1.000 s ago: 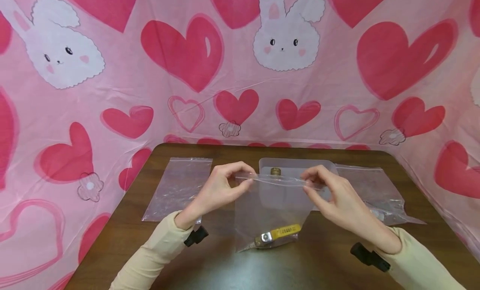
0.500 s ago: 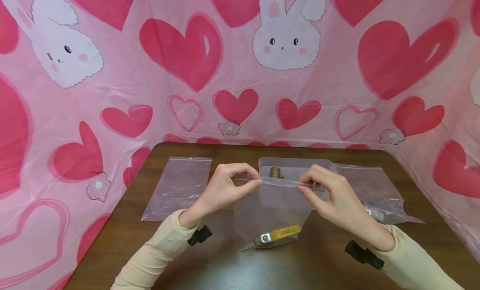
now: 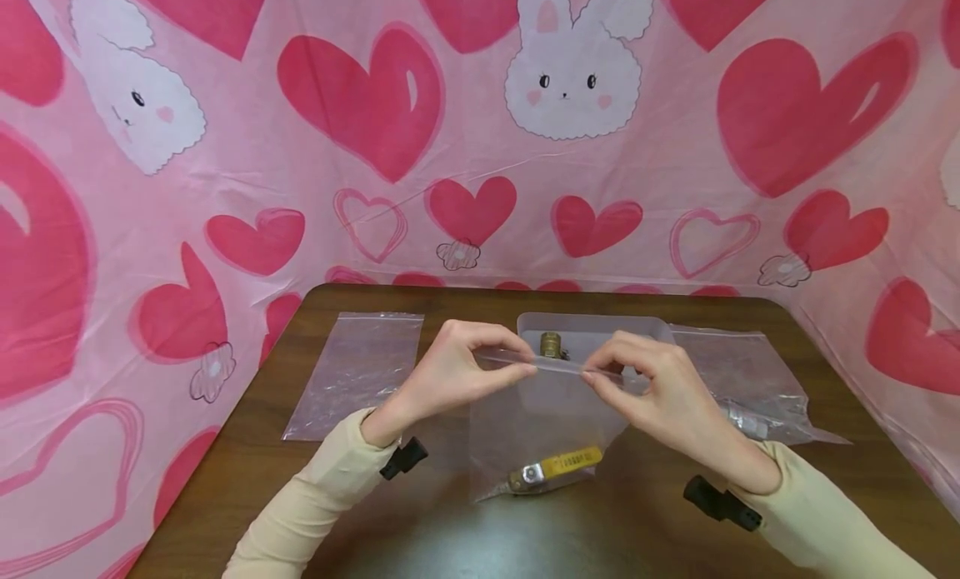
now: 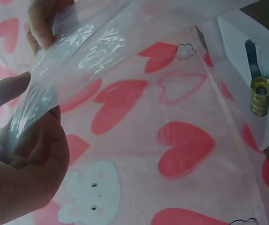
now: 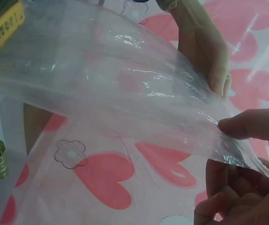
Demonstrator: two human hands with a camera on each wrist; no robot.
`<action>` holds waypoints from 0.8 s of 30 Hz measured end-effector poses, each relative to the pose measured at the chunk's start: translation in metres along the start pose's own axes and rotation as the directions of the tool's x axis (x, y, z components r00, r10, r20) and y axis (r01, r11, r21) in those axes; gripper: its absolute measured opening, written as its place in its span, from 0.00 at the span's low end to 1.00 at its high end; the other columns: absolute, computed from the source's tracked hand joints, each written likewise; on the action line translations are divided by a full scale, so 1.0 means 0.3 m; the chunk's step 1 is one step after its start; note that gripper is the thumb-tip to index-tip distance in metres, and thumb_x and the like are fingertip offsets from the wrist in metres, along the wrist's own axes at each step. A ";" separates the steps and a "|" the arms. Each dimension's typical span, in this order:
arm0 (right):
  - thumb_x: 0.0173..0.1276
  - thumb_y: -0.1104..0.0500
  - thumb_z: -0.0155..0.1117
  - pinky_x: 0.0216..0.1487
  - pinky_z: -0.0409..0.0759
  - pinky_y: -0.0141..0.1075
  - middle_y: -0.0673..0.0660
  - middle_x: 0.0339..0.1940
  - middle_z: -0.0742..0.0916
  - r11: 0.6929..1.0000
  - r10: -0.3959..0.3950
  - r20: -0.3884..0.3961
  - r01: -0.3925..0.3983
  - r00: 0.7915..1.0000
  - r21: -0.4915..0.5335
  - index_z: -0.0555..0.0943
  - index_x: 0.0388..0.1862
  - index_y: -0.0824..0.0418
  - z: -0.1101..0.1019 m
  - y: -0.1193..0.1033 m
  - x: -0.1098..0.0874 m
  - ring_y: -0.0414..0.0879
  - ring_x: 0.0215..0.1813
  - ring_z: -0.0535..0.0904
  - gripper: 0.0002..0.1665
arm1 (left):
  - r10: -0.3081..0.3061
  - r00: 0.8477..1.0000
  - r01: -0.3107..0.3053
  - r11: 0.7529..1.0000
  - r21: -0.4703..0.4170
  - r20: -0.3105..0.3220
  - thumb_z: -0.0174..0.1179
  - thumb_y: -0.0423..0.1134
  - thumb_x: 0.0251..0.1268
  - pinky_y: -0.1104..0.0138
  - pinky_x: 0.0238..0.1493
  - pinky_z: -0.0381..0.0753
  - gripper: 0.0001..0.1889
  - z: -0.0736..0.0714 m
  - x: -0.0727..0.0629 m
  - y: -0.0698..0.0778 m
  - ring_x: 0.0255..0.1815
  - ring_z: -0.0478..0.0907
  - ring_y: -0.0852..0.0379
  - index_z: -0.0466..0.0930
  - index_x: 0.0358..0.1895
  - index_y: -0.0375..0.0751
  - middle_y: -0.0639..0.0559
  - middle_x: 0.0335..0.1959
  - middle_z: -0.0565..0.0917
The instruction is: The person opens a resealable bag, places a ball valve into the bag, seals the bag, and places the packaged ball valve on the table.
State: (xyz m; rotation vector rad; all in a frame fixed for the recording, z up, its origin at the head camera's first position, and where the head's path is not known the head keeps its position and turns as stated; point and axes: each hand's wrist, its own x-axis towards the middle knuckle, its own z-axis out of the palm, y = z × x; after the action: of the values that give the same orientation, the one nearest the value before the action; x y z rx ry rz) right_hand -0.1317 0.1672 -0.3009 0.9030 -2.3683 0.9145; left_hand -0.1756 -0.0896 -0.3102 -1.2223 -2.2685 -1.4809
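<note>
A clear zip bag [image 3: 540,416] hangs upright over the table. At its bottom lies a ball valve with a yellow lever [image 3: 551,469]. My left hand [image 3: 457,371] pinches the left part of the bag's top edge between thumb and fingers. Opposite it, my right hand [image 3: 663,383] pinches the right part of the same edge, a short stretch of zip strip showing between them. In the right wrist view the right thumb [image 5: 244,124] presses the film against curled fingers. Behind the bag, a brass valve [image 3: 551,344] sits in a translucent bin.
The translucent bin [image 3: 600,322] stands at the back middle of the brown wooden table [image 3: 525,537]. Flat at the left lies another clear zip bag [image 3: 360,362]. A further bag [image 3: 735,362] at the right contains a metallic piece [image 3: 747,421]. Patterned pink cloth surrounds the table.
Both hands have moved toward each other along the bag's top edge, narrowing the gap between them. The valve with the yellow lever stays at the bag's bottom.
</note>
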 end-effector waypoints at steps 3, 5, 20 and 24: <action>0.56 0.68 0.75 0.35 0.74 0.23 0.35 0.29 0.82 1.000 -0.016 0.012 0.016 1.000 0.024 0.85 0.33 0.46 -0.001 -0.005 0.005 0.29 0.32 0.75 0.16 | 0.015 1.000 -0.015 1.000 0.007 0.017 0.74 0.37 0.55 0.71 0.35 0.86 0.07 0.002 0.011 0.007 0.32 0.84 0.70 0.90 0.37 0.45 0.55 0.32 0.90; 0.57 0.68 0.74 0.36 0.75 0.23 0.36 0.30 0.83 0.999 -0.025 0.017 0.025 1.000 0.037 0.85 0.33 0.47 0.001 -0.008 0.009 0.29 0.33 0.76 0.15 | 0.023 1.000 -0.023 1.000 0.015 0.022 0.73 0.36 0.55 0.72 0.35 0.86 0.05 0.004 0.017 0.011 0.30 0.83 0.70 0.90 0.36 0.44 0.54 0.31 0.90; 0.55 0.67 0.75 0.31 0.71 0.21 0.37 0.26 0.80 0.998 -0.061 0.029 0.060 0.998 0.033 0.85 0.30 0.47 0.016 -0.027 0.034 0.29 0.30 0.72 0.14 | 0.120 0.992 -0.123 0.989 0.078 0.039 0.72 0.35 0.56 0.76 0.35 0.83 0.04 0.023 0.027 0.015 0.30 0.83 0.69 0.89 0.34 0.42 0.53 0.30 0.90; 0.55 0.67 0.75 0.32 0.72 0.21 0.38 0.26 0.81 0.996 -0.084 0.018 0.084 0.996 0.030 0.84 0.30 0.48 0.023 -0.028 0.035 0.29 0.30 0.72 0.14 | 0.161 0.985 -0.166 0.983 0.084 0.059 0.72 0.34 0.56 0.78 0.32 0.81 0.03 0.026 0.032 0.015 0.27 0.80 0.70 0.89 0.35 0.42 0.54 0.30 0.90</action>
State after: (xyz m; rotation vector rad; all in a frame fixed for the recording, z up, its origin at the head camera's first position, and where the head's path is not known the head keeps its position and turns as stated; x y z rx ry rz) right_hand -0.1342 0.1532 -0.2957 1.0186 -2.3195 0.9135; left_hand -0.1765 -0.0773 -0.3058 -1.3980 -2.1799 -1.2917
